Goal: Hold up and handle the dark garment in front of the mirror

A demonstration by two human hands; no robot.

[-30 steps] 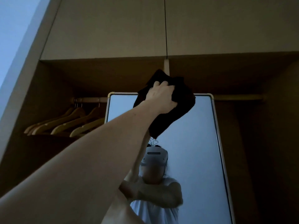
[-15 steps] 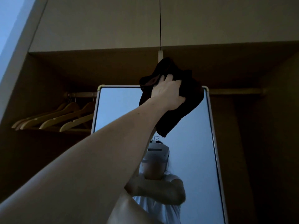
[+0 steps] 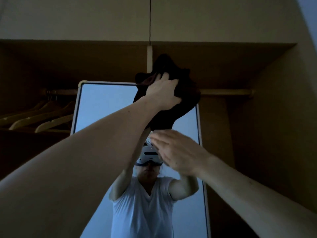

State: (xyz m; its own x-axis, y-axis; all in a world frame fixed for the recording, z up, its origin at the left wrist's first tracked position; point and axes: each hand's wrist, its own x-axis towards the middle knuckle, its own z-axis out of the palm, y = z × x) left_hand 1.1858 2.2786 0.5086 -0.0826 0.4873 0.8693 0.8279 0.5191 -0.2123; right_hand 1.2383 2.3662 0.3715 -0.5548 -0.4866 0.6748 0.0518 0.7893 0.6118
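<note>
My left hand (image 3: 163,94) is raised high and grips a bunched dark cloth (image 3: 185,93) against the top right corner of a tall white-framed mirror (image 3: 103,103). The cloth hangs down below the hand in a point. My right hand (image 3: 175,150) is lifted in front of the mirror just under the cloth's lower end, fingers straight and spread, holding nothing. The mirror reflects a person in a white T-shirt with both arms up.
The mirror stands inside an open wooden wardrobe. A clothes rail (image 3: 224,91) runs behind it, with several wooden hangers (image 3: 39,117) at the left. A vertical divider (image 3: 149,57) sits above the mirror, closed upper cabinet doors (image 3: 85,18) over that.
My right hand has come up into view beneath the cloth. My left hand has carried the cloth a little to the right along the mirror's top edge, and the view has shifted left.
</note>
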